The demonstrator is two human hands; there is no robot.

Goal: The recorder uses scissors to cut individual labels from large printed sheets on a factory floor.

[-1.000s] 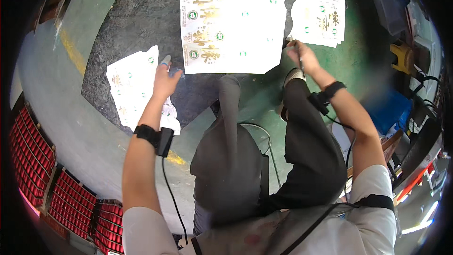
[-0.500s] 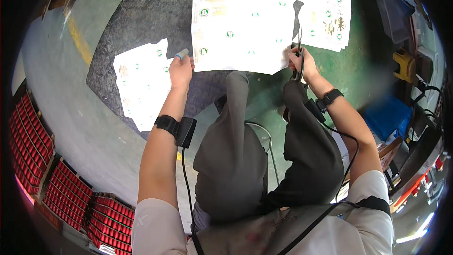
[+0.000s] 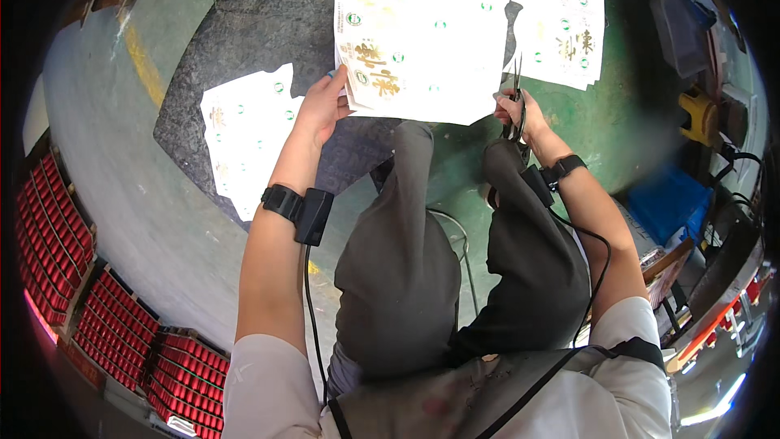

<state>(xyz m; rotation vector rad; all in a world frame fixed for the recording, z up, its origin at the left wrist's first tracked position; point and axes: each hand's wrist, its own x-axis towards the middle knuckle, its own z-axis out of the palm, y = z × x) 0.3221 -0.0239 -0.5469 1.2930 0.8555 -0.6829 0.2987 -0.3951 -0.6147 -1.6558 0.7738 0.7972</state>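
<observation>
A white paper sheet printed gold and green (image 3: 422, 41) is pinched by the left hand (image 3: 327, 104) over a dark, mottled surface (image 3: 244, 32); metal scissors (image 3: 517, 96), long axis pointing forward, are gripped by the right hand (image 3: 526, 114) beside its near-right corner.

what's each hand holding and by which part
The left hand pinches the large white sheet by its near left corner; the right hand holds scissors by the handles.

I read smooth paper on the far sheet (image 3: 455, 49); metal scissors (image 3: 517, 100), right; rough, matt dark surface (image 3: 244, 41), far left; matt cloth trousers (image 3: 398, 284), near.
</observation>
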